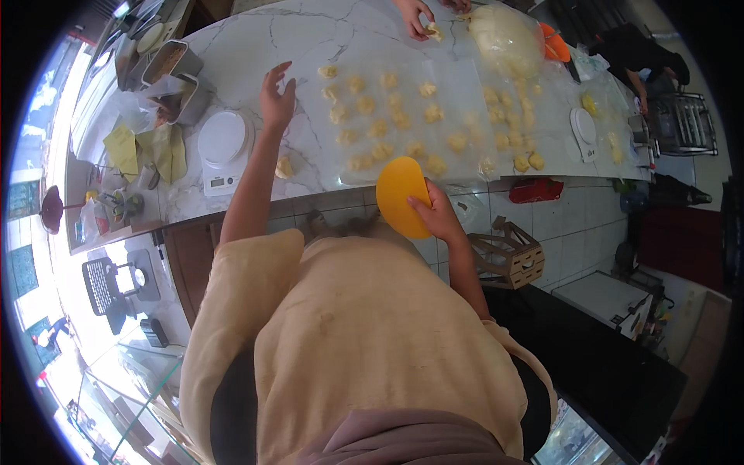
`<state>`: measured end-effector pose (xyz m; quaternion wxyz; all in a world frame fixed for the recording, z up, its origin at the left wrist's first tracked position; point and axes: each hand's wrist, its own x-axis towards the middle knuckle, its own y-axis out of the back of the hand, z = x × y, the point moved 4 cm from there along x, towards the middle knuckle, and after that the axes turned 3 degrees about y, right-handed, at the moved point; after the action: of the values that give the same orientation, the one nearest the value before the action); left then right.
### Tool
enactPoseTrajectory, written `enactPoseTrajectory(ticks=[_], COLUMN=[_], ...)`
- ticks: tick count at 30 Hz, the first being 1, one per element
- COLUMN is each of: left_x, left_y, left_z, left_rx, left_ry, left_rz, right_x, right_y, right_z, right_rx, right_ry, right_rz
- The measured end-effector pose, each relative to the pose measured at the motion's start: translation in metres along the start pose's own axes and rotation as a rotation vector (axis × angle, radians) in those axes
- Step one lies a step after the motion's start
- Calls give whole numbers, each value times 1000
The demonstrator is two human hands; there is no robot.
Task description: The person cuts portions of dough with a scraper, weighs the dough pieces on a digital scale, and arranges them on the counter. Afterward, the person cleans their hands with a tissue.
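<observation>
In my right hand (pixel 440 210) is a yellow plastic dough scraper (pixel 401 195), held at the near edge of the marble-patterned table (pixel 244 46). My left hand (pixel 278 99) hovers with fingers apart and nothing in it, left of the rows of dough pieces (pixel 379 128). Clear plastic sheeting (pixel 447 78) lies among these rows; many pieces look hazy beneath it. By my left forearm, one loose dough lump (pixel 284 167) sits near the edge, beside a white digital kitchen scale (pixel 221 139).
Across the table another person's hand (pixel 417 20) holds a dough bit near a big plastic-covered dough mass (pixel 505 38). Metal tins (pixel 189 96) stand at left. More dough balls (pixel 511 116) and a second scale (pixel 583 128) are at right. A wooden stool (pixel 517 256) stands below.
</observation>
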<state>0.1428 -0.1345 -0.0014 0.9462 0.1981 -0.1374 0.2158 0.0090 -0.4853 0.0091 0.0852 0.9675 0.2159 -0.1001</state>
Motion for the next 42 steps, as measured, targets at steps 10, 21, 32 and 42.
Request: enactPoseTrajectory(ticks=[10, 21, 32, 42], left_x=[-157, -103, -145, -154], left_y=[58, 108, 65, 73], left_z=[27, 57, 12, 3], left_rx=[542, 117, 229, 272], left_ry=[15, 202, 135, 53], left_rz=[-312, -163, -178, -138], right_x=[39, 59, 76, 108], right_y=[-55, -119, -182, -227], right_z=[-18, -46, -50, -79], right_rx=[-102, -129, -338, -953], right_ry=[97, 268, 533, 299], right_rz=[-240, -305, 313, 58])
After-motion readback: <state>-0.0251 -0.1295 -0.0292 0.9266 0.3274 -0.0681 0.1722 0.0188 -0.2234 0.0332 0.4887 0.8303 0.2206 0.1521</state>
